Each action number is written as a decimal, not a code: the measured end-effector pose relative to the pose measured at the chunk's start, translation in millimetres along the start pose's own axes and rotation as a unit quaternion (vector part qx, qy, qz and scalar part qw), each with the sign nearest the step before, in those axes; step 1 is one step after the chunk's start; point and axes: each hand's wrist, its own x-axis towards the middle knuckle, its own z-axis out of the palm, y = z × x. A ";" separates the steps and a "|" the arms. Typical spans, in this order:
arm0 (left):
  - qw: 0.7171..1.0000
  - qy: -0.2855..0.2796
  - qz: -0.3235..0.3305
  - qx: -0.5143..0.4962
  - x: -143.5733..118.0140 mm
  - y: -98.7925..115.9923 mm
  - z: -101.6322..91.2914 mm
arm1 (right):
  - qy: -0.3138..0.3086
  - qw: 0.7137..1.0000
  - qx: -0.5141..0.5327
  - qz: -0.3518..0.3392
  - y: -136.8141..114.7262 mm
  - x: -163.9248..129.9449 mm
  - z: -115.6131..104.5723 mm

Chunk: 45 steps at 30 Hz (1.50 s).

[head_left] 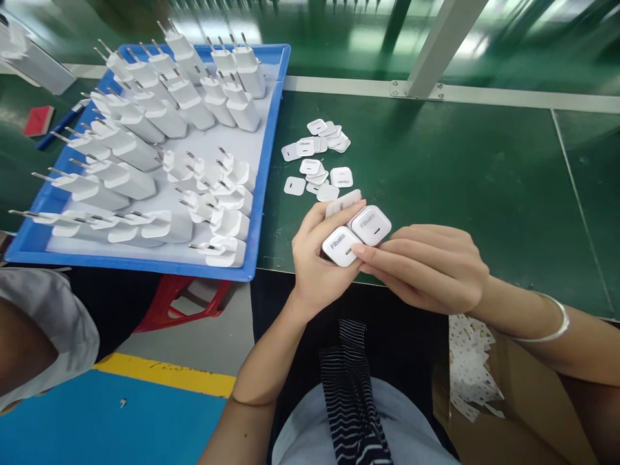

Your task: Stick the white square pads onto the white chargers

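A green bench [460, 187] carries a blue tray [271, 129] and loose white labels [317, 158] (just beside it).

Both your forearms are bare, with no sleeve reaching into view on either side; your left hand [317, 261] carries no ring or band that shows; your right hand [429, 268] is equally plain, though a thin silver bangle [555, 326] circles the wrist just behind it, smooth and unmarked; your nails look short and unpainted; lower down you wear a pale grey garment [310, 433] over your lap, and a black-and-white striped strip of cloth [351, 387] runs down its middle, the stripes narrow and even.
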 end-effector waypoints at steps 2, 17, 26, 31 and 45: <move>1.000 -0.003 0.002 -0.001 -0.5 0.7 -0.6 | 0.006 1.000 0.017 0.004 0.5 -0.3 0.8; 0.996 -0.012 0.071 0.061 -5.0 -2.7 1.3 | -0.055 0.996 0.026 0.064 -1.6 0.5 0.2; 0.996 -0.005 0.068 0.064 -7.0 -1.6 1.9 | -0.048 0.996 0.046 0.051 0.6 -1.1 0.9; 0.995 -0.008 0.071 0.072 -7.4 -1.8 2.3 | -0.030 0.997 0.049 0.051 -0.1 -1.4 1.7; 0.996 -0.015 0.054 0.065 -7.3 -2.2 2.2 | -0.005 0.997 0.062 0.053 -2.5 -5.8 4.8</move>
